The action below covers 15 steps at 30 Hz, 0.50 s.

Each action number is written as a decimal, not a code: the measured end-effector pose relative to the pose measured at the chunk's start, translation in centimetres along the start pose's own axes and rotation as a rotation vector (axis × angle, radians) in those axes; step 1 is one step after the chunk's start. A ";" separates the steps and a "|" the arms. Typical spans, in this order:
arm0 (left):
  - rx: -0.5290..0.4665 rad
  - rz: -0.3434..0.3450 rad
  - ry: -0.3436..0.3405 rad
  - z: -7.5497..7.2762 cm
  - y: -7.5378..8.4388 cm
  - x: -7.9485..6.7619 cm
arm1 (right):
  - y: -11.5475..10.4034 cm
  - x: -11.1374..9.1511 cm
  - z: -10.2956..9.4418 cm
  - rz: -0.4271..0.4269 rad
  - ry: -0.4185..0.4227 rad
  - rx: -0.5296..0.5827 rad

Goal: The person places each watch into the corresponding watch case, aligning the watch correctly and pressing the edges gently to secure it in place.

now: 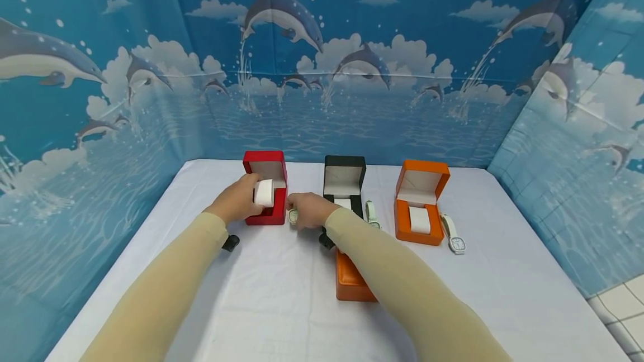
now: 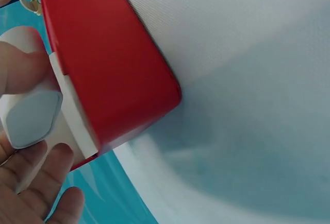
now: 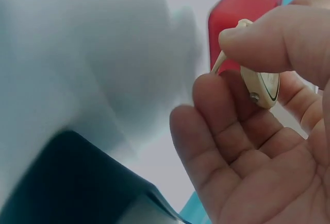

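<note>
L hand (image 1: 235,200): thumb + fingers gripping white cushion (image 1: 264,193), held at mouth of open red box (image 1: 279,206), lid up; can't tell if cushion touches the base. R hand (image 1: 311,209): thumb + fingers pinching cream watch (image 3: 266,87) by its strap, crown and dial edge visible in R wrist view; watch sits just R of red box, btwn it and black box (image 1: 345,161). Beige sleeves (image 1: 161,278) on both arms; dark gadget (image 1: 231,243) below L cuff, similar nr R. Black box open too, white cushion inside, partly behind R hand/forearm; pale watch (image 1: 371,214) lying just R of it. Closed orange-brown box (image 1: 352,286) nearer wearer, partly under R forearm in head view. Farther R: open orange box (image 1: 422,167), white pad (image 1: 419,220) in base; white watch (image 1: 454,236) alongside, R. All on white cloth (image 1: 271,306); blue dolphin-print curtain (image 1: 282,127) behind + at sides.
</note>
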State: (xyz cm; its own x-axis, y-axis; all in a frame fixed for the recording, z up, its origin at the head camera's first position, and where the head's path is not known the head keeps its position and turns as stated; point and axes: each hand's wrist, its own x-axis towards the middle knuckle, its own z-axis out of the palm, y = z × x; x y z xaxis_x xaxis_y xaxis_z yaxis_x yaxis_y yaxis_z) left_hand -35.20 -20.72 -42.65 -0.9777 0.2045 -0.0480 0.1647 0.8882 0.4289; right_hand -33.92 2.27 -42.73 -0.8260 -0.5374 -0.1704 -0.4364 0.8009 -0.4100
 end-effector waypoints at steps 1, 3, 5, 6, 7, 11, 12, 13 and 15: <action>-0.004 0.001 0.006 -0.1 -0.1 -0.1 | 0.0 -0.1 -0.2 -0.003 0.006 0.008; -0.003 0.010 0.016 -0.2 -0.1 -0.4 | -0.1 -0.2 -0.6 -0.006 0.015 0.031; -0.004 0.020 0.026 -0.3 0.0 -0.6 | -0.2 -0.5 -1.2 -0.015 0.027 0.044; -0.005 0.023 0.031 -0.4 0.0 -0.8 | -0.2 -0.7 -1.5 -0.022 0.030 0.049; -0.007 0.029 0.031 -0.5 0.1 -0.9 | -0.2 -0.8 -1.7 -0.028 0.033 0.053; -0.020 0.043 0.029 -0.6 0.4 -1.6 | -0.3 -1.4 -2.8 -0.034 0.040 0.057; -0.027 0.044 0.028 -0.7 0.5 -1.7 | -0.3 -1.6 -3.0 -0.032 0.040 0.064; -0.035 0.048 0.028 -0.7 0.6 -1.9 | -0.4 -1.8 -3.3 -0.028 0.040 0.072; -0.048 0.065 0.030 -0.8 0.9 -2.1 | -0.5 -2.2 -3.8 -0.017 0.035 0.084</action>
State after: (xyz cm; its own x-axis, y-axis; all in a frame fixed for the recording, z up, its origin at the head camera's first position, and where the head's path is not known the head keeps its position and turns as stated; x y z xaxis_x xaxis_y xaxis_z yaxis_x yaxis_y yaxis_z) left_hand -33.06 -20.66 -41.41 -0.9686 0.2484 0.0078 0.2224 0.8524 0.4733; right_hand -33.22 4.08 -38.78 -0.8311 -0.5403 -0.1317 -0.4206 0.7657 -0.4866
